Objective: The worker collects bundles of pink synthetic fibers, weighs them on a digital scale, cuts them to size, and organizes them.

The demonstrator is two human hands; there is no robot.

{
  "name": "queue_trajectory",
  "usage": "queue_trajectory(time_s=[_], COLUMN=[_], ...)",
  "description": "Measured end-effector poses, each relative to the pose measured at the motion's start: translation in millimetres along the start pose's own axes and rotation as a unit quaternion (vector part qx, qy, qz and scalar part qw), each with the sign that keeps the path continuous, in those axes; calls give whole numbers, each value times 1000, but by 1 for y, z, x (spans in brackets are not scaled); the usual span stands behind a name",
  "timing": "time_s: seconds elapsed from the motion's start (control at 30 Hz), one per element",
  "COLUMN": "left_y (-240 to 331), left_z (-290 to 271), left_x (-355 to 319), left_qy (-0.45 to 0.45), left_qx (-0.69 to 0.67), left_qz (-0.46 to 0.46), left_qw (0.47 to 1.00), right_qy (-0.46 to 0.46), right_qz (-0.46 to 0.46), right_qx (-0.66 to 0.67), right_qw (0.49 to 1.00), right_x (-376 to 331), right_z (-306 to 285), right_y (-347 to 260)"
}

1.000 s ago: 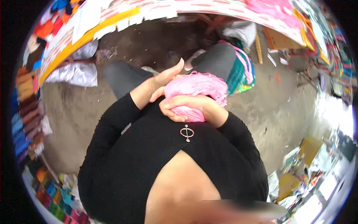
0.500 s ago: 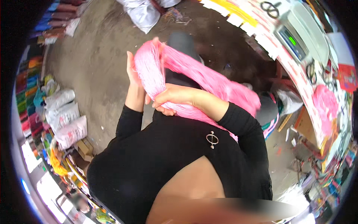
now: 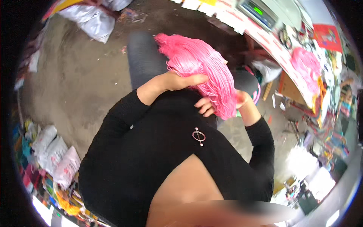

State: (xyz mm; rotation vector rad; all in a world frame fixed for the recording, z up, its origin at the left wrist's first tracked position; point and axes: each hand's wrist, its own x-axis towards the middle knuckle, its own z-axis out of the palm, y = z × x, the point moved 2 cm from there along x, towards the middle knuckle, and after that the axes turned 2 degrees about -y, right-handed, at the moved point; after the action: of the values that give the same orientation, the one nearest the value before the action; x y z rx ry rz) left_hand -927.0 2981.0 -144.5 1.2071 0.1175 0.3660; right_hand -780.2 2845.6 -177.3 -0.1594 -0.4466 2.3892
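A thick skein of pink yarn (image 3: 200,64) lies gathered across both hands in front of my chest, its strands running from upper left to lower right. On its near side, my left hand (image 3: 183,80) is closed around it, with the thumb stretched along the top. My right hand (image 3: 242,99) cups the skein's lower right end from beneath. Its curled fingertips come out on the left side of the strands, and the middle of that hand is hidden under the yarn. The far end of the skein hangs loose over my dark trouser leg (image 3: 141,56).
To the right, a long table holds a scale (image 3: 261,15) with a green display, black-handled scissors (image 3: 285,38), a red packet (image 3: 327,37) and another pink yarn bundle (image 3: 305,68). White sacks (image 3: 56,155) stand at the lower left. A pale bag (image 3: 92,22) lies at the upper left.
The skein was a long loop drawn out to the right under my right forearm. It is now bunched and shifted right. My hands have moved apart, and the view has turned.
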Motion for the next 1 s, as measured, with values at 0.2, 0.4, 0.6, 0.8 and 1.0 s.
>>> queue_trajectory(time_s=[0.2, 0.4, 0.6, 0.8, 1.0], left_y=[-57, -76, -117, -80, -87], left_z=[-32, 12, 77, 41, -41], left_x=[8, 33, 34, 55, 60], left_qy=[-256, -193, -359, -43, -6], left_qx=[8, 66, 91, -480, -514], left_qz=[-130, -234, -248, -301, -172], left_qw=[958, 951, 895, 823, 840], right_qy=[221, 239, 230, 148, 158], right_qz=[107, 197, 166, -273, -762], right_qx=[-146, -162, -156, 14, -38], right_qw=[958, 937, 946, 951, 627], right_x=[-50, -82, -84, -161, -195], right_z=[59, 61, 67, 68, 131], right_y=[2, 53, 61, 109, 72])
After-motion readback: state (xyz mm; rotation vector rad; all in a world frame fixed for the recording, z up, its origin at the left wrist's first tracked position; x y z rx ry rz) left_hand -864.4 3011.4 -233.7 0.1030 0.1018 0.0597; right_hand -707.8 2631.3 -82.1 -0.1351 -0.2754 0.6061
